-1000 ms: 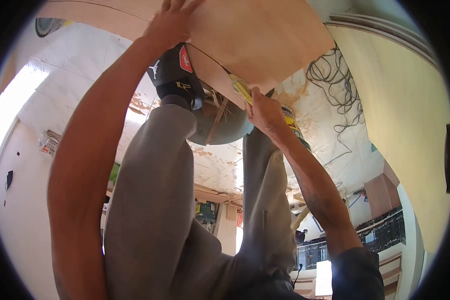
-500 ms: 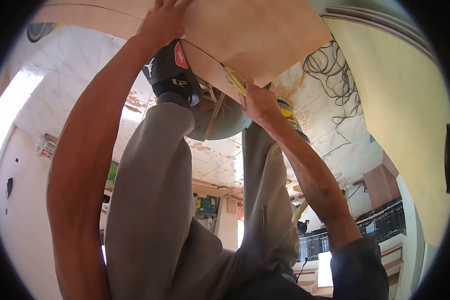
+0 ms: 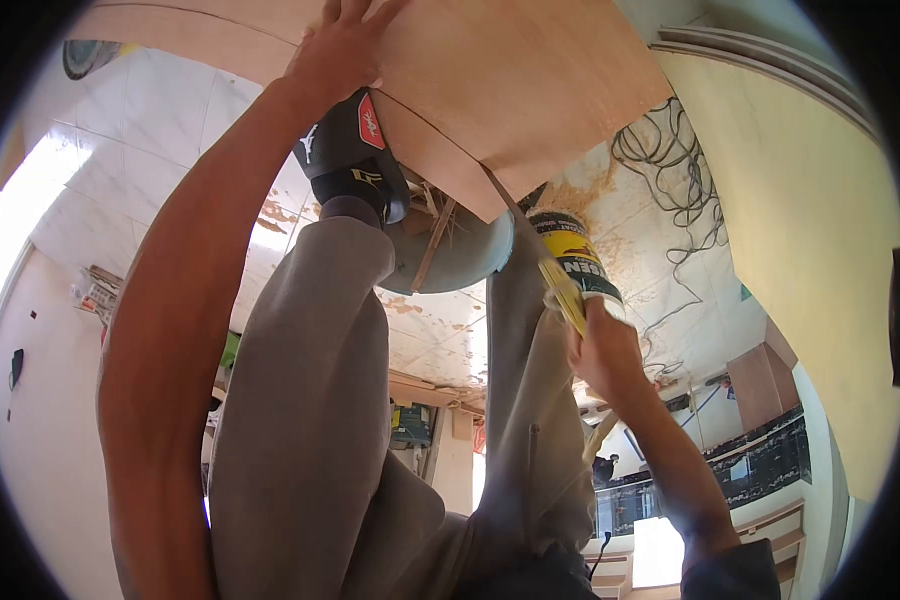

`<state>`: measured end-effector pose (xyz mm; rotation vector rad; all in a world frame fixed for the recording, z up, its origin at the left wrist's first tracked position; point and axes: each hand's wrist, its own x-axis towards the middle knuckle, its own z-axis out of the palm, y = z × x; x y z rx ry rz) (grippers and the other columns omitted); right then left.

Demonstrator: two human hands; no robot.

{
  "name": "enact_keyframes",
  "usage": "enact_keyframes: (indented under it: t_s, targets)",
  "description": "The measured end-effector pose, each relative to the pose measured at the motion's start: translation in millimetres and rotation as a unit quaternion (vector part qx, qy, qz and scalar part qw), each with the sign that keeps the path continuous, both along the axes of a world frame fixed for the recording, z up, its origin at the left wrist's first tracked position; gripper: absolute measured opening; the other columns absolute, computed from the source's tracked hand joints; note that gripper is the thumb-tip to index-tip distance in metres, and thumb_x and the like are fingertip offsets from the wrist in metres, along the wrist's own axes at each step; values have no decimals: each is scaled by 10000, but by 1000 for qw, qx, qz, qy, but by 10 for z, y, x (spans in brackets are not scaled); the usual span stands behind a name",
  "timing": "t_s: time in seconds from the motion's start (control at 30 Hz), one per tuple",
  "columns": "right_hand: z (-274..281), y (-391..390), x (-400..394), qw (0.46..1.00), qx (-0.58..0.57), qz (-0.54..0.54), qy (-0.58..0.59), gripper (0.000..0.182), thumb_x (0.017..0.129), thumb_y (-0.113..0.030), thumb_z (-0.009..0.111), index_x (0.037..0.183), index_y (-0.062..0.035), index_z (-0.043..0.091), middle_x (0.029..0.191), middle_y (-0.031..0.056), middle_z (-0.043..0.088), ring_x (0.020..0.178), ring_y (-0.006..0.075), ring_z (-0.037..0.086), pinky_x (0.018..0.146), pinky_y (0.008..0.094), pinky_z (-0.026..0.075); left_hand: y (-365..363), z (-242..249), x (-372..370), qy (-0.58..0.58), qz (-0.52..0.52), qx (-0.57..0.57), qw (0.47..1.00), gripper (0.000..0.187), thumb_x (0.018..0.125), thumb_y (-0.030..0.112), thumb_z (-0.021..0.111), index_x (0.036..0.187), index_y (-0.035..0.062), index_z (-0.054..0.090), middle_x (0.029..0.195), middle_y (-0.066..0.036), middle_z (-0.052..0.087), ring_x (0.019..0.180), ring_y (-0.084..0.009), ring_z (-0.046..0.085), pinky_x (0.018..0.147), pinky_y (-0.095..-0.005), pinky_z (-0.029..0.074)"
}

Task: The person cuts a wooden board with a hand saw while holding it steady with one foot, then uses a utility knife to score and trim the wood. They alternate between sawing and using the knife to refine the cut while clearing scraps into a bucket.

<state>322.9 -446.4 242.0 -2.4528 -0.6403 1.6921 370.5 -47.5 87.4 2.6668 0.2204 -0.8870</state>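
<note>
A handsaw with a yellow handle (image 3: 564,294) is in my right hand (image 3: 610,348), its fingers wrapped round the grip. The saw's narrow blade reaches up to a plywood sheet (image 3: 530,85) and sits in a cut that enters from the near edge. A dark line runs from the cut toward my left hand (image 3: 342,55). That hand lies on top of the sheet with its fingers spread, partly cropped by the upper edge of the view. My black shoe (image 3: 355,160), with a red patch, is just below the sheet.
Below the sheet stand a round bluish basin (image 3: 470,265) with wood scraps and a yellow-and-black labelled bucket (image 3: 575,250). Coiled black cable (image 3: 670,160) and sawdust lie on the tiled floor. A pale board (image 3: 800,200) leans at the right.
My right hand has drawn the saw back, down and to the right, exposing more of its blade. The left hand keeps its place on the sheet; the whole view has shifted slightly.
</note>
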Motion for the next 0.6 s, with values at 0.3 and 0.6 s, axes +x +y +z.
enact_keyframes:
  t_s: [0.3,0.6]
  targets:
    - [-1169,711,-45,986,139,5,-93,259,908,-168,662,977,-6,473,674,195,647,595,378,677,548,471,547,55,-148,-84,-61,-9,-21,998,1143,674,66,846,1599,244,199,1674,-199,-5,1495,-549,74,1115,-651,390]
    - [171,-228,-55,1000,-11,-11,23,262,925,-200,651,1005,-21,478,800,209,683,671,373,698,592,462,556,46,-155,-65,-40,-18,7,999,1173,655,81,869,1602,239,196,1675,-198,-10,1497,-550,43,1103,-665,393]
